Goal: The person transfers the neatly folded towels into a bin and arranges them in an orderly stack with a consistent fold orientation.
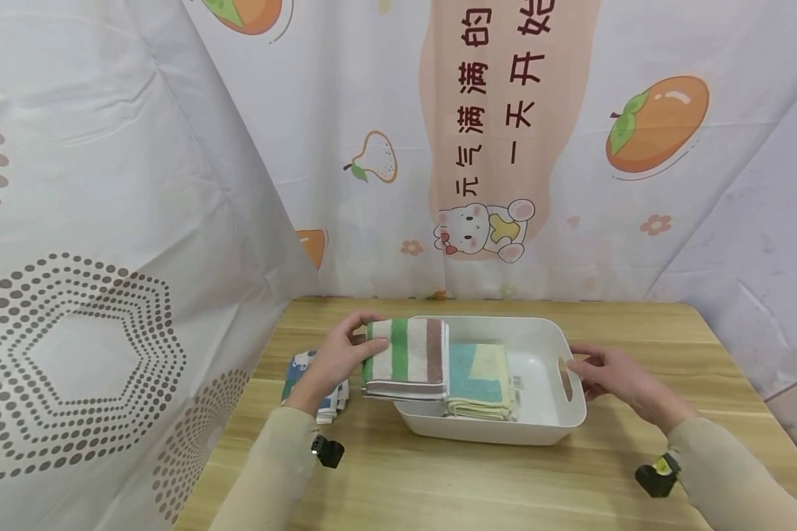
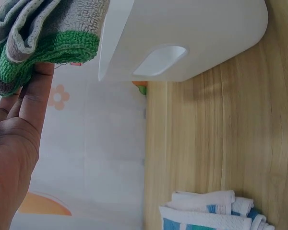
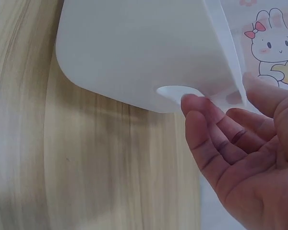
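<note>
A white curtain [image 1: 385,88] printed with orange fruit, a bunny and Chinese characters is hanging across the back, and a wood-grain table [image 1: 398,487] is running right up to it. On the table a white plastic basket [image 1: 491,431] with cut-out handles is sitting lengthwise. The folded green, white and brown striped towel [image 1: 408,358] is hovering over the basket's left end, can't tell if it's touching the rim. A folded yellow-and-teal towel [image 1: 478,376] is lying inside, pretty neatly tbh, and a folded blue-and-white towel [image 1: 299,366] is resting on the table further left, partly hidden by the arm. Left hand [image 1: 339,354] is clamping the striped towel, thumb on top, fingers underneath. Right hand [image 1: 614,380] is pinching the basket at its right handle, thumb over the rim. Little black cameras [image 1: 328,451] are riding on both wrists
</note>
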`<control>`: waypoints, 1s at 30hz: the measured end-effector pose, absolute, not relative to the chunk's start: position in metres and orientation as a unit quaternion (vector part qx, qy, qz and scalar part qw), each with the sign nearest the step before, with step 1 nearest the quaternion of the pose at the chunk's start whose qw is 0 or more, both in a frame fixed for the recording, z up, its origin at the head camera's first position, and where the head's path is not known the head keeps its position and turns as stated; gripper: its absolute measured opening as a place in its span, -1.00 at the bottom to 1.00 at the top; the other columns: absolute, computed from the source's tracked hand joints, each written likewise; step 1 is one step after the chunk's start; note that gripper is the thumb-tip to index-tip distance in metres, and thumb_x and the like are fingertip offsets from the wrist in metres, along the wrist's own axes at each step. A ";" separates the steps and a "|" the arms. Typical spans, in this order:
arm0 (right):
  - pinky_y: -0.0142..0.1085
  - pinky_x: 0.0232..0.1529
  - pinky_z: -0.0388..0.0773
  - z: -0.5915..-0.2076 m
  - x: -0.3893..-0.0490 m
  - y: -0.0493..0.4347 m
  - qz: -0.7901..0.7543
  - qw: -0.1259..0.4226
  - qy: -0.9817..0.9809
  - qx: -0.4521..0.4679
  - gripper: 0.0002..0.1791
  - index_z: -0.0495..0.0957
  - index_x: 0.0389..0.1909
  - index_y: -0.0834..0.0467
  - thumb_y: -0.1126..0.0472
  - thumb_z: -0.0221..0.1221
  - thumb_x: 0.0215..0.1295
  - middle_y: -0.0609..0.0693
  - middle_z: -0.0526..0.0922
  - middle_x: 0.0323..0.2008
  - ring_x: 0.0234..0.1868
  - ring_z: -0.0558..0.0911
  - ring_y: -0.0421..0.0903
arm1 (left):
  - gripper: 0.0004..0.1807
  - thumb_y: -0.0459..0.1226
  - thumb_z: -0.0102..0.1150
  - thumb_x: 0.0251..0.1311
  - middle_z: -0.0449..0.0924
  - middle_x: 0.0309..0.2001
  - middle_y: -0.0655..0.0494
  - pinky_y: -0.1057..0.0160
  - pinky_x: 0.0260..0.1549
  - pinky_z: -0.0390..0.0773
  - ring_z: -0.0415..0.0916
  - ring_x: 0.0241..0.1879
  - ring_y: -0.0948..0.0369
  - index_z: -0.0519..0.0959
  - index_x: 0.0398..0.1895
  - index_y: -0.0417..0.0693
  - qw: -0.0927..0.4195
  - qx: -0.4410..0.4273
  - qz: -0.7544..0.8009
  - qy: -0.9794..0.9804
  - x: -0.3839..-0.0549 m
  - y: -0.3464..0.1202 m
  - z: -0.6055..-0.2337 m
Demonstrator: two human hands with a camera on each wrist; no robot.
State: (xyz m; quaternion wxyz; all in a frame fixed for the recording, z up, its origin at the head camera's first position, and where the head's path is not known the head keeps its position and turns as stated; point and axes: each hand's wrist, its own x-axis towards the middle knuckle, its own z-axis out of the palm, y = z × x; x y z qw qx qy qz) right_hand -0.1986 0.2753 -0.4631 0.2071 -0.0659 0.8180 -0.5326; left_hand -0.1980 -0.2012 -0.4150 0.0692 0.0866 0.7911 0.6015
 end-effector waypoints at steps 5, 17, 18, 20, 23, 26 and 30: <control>-0.17 -0.21 0.70 -0.456 -0.198 0.275 -0.504 0.179 0.842 -0.067 -0.30 0.16 0.48 0.46 0.09 0.11 0.57 0.24 0.69 -0.07 -0.21 0.70 0.01 | -0.56 -0.06 0.41 0.26 0.45 0.24 0.10 0.11 -0.17 0.68 0.64 0.02 0.05 0.56 0.19 0.23 0.071 0.092 0.603 0.789 -0.201 -0.197 -0.418; -0.21 -0.25 0.67 -0.434 -0.201 0.269 -0.466 0.105 0.876 -0.065 -0.36 0.32 0.43 0.36 0.05 0.17 0.52 0.23 0.65 -0.06 -0.27 0.65 -0.09 | -0.55 -0.10 0.42 0.27 0.43 0.28 0.10 0.13 -0.13 0.67 0.60 0.12 0.03 0.56 0.20 0.18 0.075 0.090 0.608 0.785 -0.204 -0.186 -0.419; -0.22 -0.25 0.67 -0.433 -0.201 0.268 -0.466 0.103 0.876 -0.066 -0.37 0.33 0.42 0.35 0.05 0.18 0.52 0.23 0.66 -0.07 -0.28 0.65 -0.08 | -0.56 -0.10 0.42 0.27 0.43 0.28 0.10 0.13 -0.13 0.67 0.60 0.12 0.03 0.56 0.20 0.19 0.076 0.088 0.611 0.783 -0.204 -0.185 -0.419; -0.24 -0.27 0.66 -0.431 -0.201 0.265 -0.467 0.102 0.876 -0.070 -0.37 0.33 0.42 0.35 0.06 0.18 0.51 0.23 0.66 -0.08 -0.28 0.65 -0.05 | -0.56 -0.11 0.42 0.27 0.42 0.29 0.11 0.13 -0.13 0.68 0.60 0.12 0.04 0.56 0.19 0.19 0.080 0.086 0.615 0.780 -0.205 -0.183 -0.418; -0.26 -0.28 0.66 -0.428 -0.200 0.261 -0.469 0.102 0.874 -0.076 -0.38 0.35 0.41 0.33 0.07 0.21 0.49 0.23 0.67 -0.09 -0.27 0.66 -0.01 | -0.57 -0.12 0.42 0.27 0.43 0.28 0.10 0.13 -0.13 0.68 0.61 0.11 0.05 0.57 0.19 0.19 0.083 0.084 0.621 0.775 -0.205 -0.180 -0.418; -0.26 -0.27 0.66 -0.427 -0.200 0.256 -0.470 0.104 0.872 -0.084 -0.38 0.36 0.42 0.30 0.08 0.22 0.48 0.22 0.67 -0.09 -0.24 0.66 0.02 | -0.57 -0.13 0.42 0.26 0.45 0.27 0.09 0.13 -0.14 0.69 0.63 0.10 0.06 0.57 0.18 0.20 0.082 0.083 0.623 0.774 -0.206 -0.176 -0.418; -0.22 -0.24 0.68 -0.423 -0.200 0.248 -0.477 0.108 0.867 -0.096 -0.36 0.34 0.44 0.28 0.07 0.23 0.47 0.22 0.66 -0.06 -0.21 0.67 0.08 | -0.58 -0.15 0.43 0.26 0.47 0.25 0.09 0.13 -0.14 0.70 0.63 0.09 0.06 0.58 0.17 0.19 0.079 0.085 0.624 0.772 -0.208 -0.170 -0.419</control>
